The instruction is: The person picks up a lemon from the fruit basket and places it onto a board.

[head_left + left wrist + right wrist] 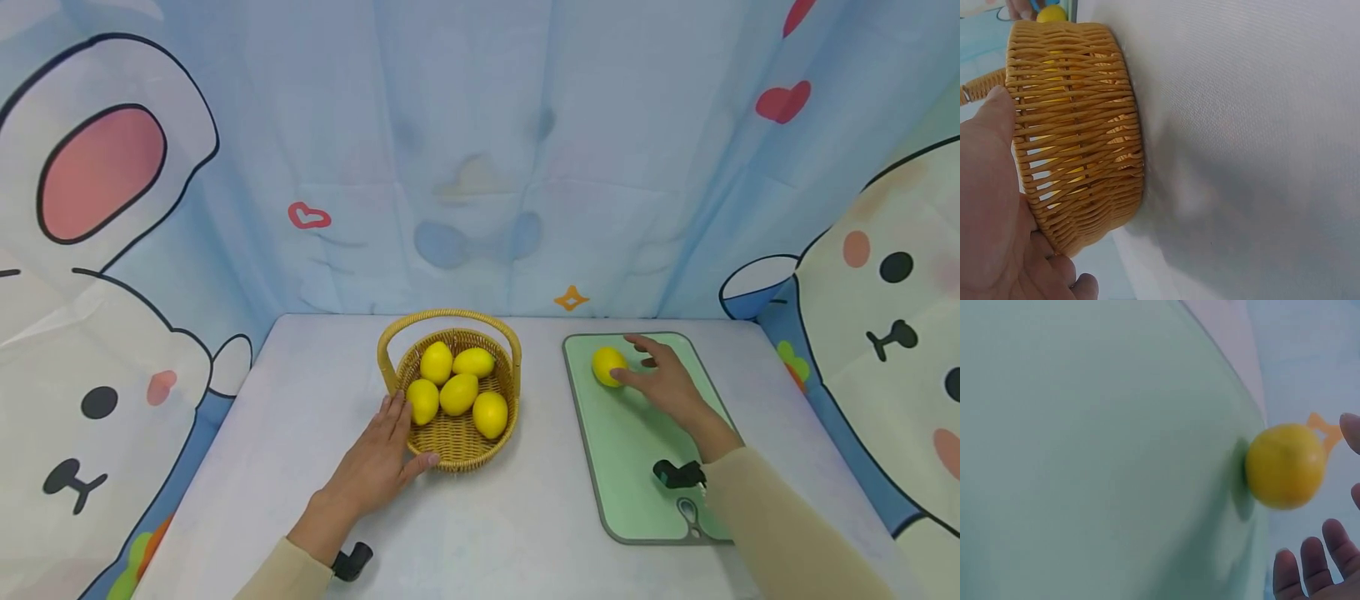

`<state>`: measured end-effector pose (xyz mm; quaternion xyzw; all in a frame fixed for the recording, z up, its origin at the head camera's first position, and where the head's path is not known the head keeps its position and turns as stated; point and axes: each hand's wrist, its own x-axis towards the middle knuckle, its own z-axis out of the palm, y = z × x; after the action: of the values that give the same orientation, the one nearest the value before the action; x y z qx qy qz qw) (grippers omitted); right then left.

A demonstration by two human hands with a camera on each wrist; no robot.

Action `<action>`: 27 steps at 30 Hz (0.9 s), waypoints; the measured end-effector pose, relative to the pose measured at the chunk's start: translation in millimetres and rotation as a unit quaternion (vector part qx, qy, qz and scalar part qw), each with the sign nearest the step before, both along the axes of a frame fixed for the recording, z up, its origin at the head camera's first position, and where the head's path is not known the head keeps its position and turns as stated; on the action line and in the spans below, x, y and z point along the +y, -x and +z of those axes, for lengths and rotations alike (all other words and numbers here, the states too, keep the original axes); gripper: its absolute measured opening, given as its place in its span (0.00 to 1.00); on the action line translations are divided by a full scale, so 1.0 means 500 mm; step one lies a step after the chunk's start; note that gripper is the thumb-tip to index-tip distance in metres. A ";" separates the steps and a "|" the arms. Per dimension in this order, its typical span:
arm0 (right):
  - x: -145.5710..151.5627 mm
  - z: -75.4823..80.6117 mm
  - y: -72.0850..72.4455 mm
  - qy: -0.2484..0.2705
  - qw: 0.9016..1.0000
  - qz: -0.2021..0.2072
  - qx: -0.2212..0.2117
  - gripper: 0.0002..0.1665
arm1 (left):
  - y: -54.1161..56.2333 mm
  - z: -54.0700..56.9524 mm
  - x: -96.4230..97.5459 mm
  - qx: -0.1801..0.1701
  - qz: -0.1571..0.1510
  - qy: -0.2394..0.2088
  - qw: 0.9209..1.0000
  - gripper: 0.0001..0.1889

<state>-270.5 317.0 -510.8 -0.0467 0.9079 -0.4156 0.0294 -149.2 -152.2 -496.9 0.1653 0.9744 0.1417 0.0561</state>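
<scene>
"Where did the lemon [609,367] lie, and what was the grip?"
"At eleven o'clock on the green board [622,475]. The right hand [667,387], towards its four o'clock, had thumb and fingers apart, unclamped. The left hand [375,460] lay spread, unclamped, against the basket [457,446] at eight o'clock."
"Handling advice?"
"In my judgement, so round a fruit needed light, even contact on opposite sides, lest it roll; the left hand needed only to steady."

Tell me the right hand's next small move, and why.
The right hand should probably close around the lone lemon: it sits on the green cutting board beside the spread thumb and fingers, not yet gripped, while the left hand rests against the wicker basket.
</scene>
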 end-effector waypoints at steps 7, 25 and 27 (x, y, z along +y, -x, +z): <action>-0.064 0.041 -0.054 0.023 0.996 0.020 0.082 0.40 | -0.001 -0.002 -0.002 -0.005 0.002 -0.005 1.000 0.52; -0.307 0.093 -0.163 0.111 0.966 0.190 0.136 0.34 | 0.002 -0.006 -0.003 -0.004 0.003 -0.003 1.000 0.53; -0.331 0.094 -0.163 0.123 0.963 0.206 0.123 0.35 | 0.001 -0.005 -0.002 -0.004 0.002 -0.005 1.000 0.53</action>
<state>-189.1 151.5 -463.7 -0.2868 0.8172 -0.4999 -0.0034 -149.9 -153.2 -499.6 0.1628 0.9738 0.1477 0.0590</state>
